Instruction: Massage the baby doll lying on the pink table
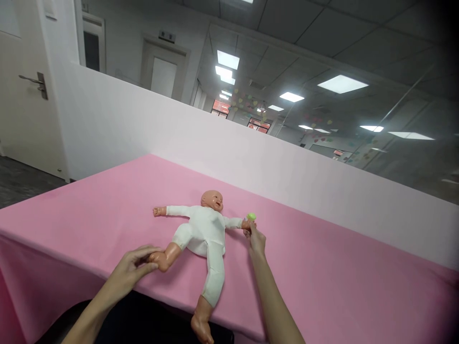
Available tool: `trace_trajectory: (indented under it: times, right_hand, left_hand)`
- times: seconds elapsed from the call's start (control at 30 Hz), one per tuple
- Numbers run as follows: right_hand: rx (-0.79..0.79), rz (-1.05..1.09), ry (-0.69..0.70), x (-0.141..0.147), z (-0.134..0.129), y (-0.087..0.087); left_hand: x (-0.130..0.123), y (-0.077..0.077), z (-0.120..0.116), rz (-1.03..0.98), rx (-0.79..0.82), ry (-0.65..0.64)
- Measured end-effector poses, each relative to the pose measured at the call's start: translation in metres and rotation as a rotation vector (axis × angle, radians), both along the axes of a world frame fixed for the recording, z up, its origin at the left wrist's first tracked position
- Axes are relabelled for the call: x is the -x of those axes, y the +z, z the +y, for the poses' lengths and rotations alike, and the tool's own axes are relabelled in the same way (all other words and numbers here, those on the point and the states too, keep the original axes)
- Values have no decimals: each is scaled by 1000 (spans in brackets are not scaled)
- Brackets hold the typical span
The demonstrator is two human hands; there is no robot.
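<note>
A baby doll point(208, 229) with a white cloth body lies on its back on the pink tablecloth point(304, 277), arms spread and head away from me. My left hand point(134, 267) closes around the doll's foot at the left, thumb below and fingers above. At the doll's outstretched arm on the right, my right hand point(256, 239) is closed, its fingertips at the doll's small hand. A small light green object point(251, 217) shows just above those fingertips; its lower part is hidden. The doll's other foot hangs over the table's near edge.
A low white wall point(215, 148) runs along the table's far side, with glass and ceiling lights above it. At the far left stands a door point(28, 95) with a metal handle. A dark surface lies below the near table edge.
</note>
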State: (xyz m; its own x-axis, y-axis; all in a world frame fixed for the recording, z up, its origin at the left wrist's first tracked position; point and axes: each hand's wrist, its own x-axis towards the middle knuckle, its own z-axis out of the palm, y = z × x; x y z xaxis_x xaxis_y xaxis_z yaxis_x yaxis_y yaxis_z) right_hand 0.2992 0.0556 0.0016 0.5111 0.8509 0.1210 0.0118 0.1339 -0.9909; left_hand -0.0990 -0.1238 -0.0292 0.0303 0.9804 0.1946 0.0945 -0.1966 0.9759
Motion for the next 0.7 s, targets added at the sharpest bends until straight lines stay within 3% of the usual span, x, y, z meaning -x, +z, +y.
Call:
trace_trajectory:
  times: [0.1,0.17,0.27,0.37,0.47,0.57,0.7]
  right_hand:
    - [-63,-59,136,35,-3,18]
    - [-71,-163,236,59,-5,20]
    - [-77,-312,311,83,-6,11]
    - [-94,-334,306,85,-4,5]
    - [-58,-181,250,62,1,7]
    - [38,26,125,24,6,7]
    - [226,150,-27,-23,6,-2]
  left_hand:
    - [-29,21,30,-39,-40,-50]
    - [-52,29,52,-74,-63,-110]
    - [-80,29,80,-109,-99,-137]
    - [-91,25,91,-167,-96,-122]
    - [-78,22,73,-135,-106,-97]
    - [-53,16,33,-59,-106,-28]
    - [-26,-10,-23,30,-84,33]
